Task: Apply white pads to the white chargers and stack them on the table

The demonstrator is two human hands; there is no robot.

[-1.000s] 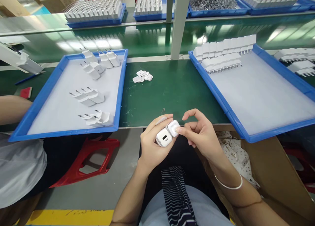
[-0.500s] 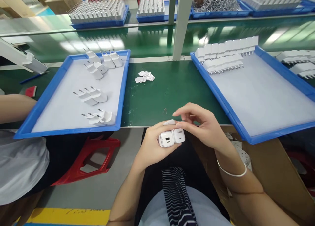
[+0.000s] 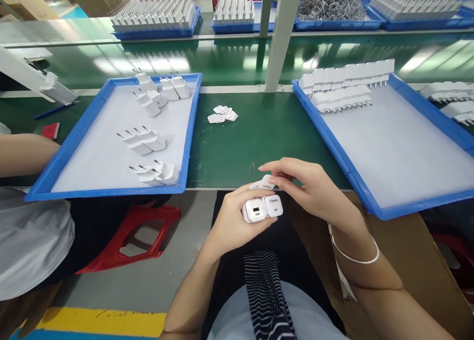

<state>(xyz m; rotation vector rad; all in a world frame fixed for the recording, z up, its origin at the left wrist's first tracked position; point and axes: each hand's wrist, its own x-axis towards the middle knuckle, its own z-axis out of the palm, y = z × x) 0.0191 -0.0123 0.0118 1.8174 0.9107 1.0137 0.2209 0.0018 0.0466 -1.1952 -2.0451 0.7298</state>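
Note:
My left hand [image 3: 237, 214] is closed around two white power adapters side by side, their front faces turned up toward me. The left adapter [image 3: 254, 210] shows a dark square opening and a port slot; the right adapter [image 3: 273, 206] has a front with printed lettering and a slot. Just above the left fingers, my right hand [image 3: 301, 182] pinches a small white cover plate [image 3: 267, 183] between thumb and finger. Another white cover plate [image 3: 255, 186] lies beside it, against the left fingers. A loose pile of similar plates [image 3: 222, 114] rests on the green bench [image 3: 248, 142].
A blue-rimmed tray [image 3: 188, 147] at left holds several adapters, pins up. The right tray [image 3: 342, 164] holds rows of adapters along its far side. A white post [image 3: 283, 38] rises behind. At far left a co-worker's arm [image 3: 27, 154] reaches in above a red stool [image 3: 163, 231].
My right thumb and finger have closed on a cover plate at the left fingers, and its printed face now shows. The left hand still holds both adapters. The view has shifted slightly.

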